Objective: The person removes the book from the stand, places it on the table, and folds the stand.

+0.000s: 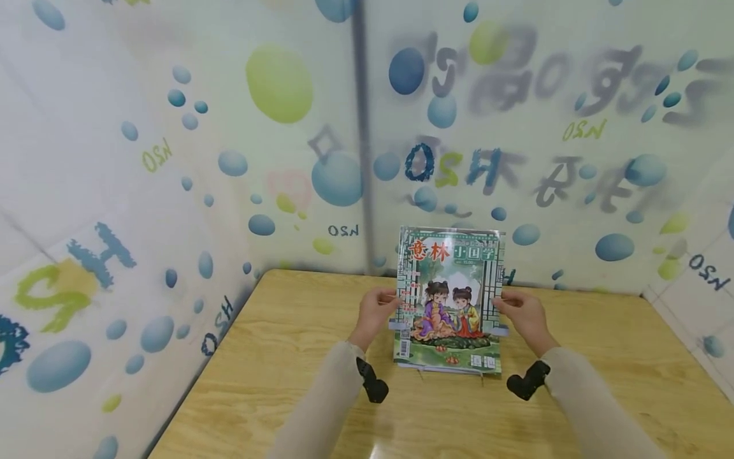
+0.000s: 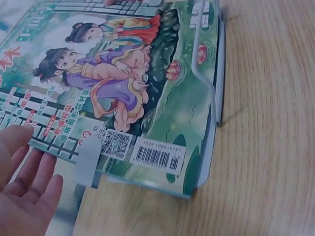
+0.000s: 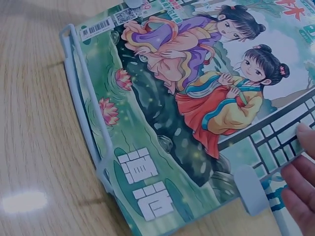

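A magazine (image 1: 447,347) with two illustrated children in robes on its cover leans upright on a grey book stand, mostly hidden behind it. My left hand (image 1: 375,312) pinches the magazine's left edge, thumb on the cover. On the opposite edge my right hand (image 1: 527,315) pinches it the same way, thumb in front. In the left wrist view a grey side clip (image 2: 87,162) overlaps the cover near the barcode. A matching clip (image 3: 251,189) shows in the right wrist view. Along the magazine's bottom runs a grey wire bar (image 3: 88,98), in front of the cover.
The stand rests on a wood-grain table (image 1: 275,344), near its back edge. Behind the table hangs a pale curtain (image 1: 338,248) printed with blue and green bubbles, and similar sheets enclose the left and right sides. Black camera mounts (image 1: 373,382) sit on both wrists.
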Tool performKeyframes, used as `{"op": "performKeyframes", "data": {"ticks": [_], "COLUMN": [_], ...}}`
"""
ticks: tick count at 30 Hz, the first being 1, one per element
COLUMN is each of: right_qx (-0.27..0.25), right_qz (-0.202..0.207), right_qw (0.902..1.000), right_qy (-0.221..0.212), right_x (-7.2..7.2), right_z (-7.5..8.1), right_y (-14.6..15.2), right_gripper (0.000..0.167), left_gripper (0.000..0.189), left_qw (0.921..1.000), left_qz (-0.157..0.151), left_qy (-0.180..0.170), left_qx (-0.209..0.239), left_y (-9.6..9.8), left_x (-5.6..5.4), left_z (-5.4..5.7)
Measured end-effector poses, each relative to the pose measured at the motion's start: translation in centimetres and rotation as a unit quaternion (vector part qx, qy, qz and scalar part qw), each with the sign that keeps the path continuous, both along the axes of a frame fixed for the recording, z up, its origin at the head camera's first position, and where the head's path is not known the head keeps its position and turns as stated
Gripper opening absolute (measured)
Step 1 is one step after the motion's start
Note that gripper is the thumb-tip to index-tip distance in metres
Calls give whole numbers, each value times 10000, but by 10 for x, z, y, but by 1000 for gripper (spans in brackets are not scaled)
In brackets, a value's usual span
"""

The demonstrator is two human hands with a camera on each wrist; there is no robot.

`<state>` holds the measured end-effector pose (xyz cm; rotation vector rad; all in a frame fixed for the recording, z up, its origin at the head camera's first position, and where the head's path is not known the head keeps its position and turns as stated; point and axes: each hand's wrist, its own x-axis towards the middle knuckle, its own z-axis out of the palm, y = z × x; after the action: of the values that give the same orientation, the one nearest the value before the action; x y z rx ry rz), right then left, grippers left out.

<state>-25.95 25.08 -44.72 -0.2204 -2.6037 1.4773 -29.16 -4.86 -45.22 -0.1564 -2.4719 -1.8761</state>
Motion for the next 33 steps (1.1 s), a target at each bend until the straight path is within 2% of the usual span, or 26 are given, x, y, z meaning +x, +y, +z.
{"op": "performKeyframes", "data": {"ticks": [5, 9, 15, 21, 28, 33], "right_qx": [-44, -162, -298, -211, 89, 141], "right_qz": [-364, -381, -209, -374, -681, -726], "right_qw": [9993, 9989, 9992, 9990, 9957, 9940], "right_qy": [123, 209, 172, 151, 629, 804], "right_x": [-2, -3, -1, -3, 3, 1], "right_z": [2, 4, 4, 3, 0, 1], "right_y": [-4, -5, -1, 0, -2, -2], "right_gripper": [44, 41, 39, 38, 34, 34], "left_gripper": [24, 20, 18, 14, 14, 16], "left_qw": [9987, 9968, 9963, 9961, 9959, 9950], "left_qz": [401, 585, 582, 575, 580, 639], "left_qy": [-121, -212, -286, -266, -198, -339], "left_qx": [288, 502, 563, 613, 666, 691], "left_y": [7, 9, 13, 17, 20, 20], "left_x": [-3, -3, -3, 0, -2, -5], "left_z": [-2, -4, -3, 1, 1, 2]}}
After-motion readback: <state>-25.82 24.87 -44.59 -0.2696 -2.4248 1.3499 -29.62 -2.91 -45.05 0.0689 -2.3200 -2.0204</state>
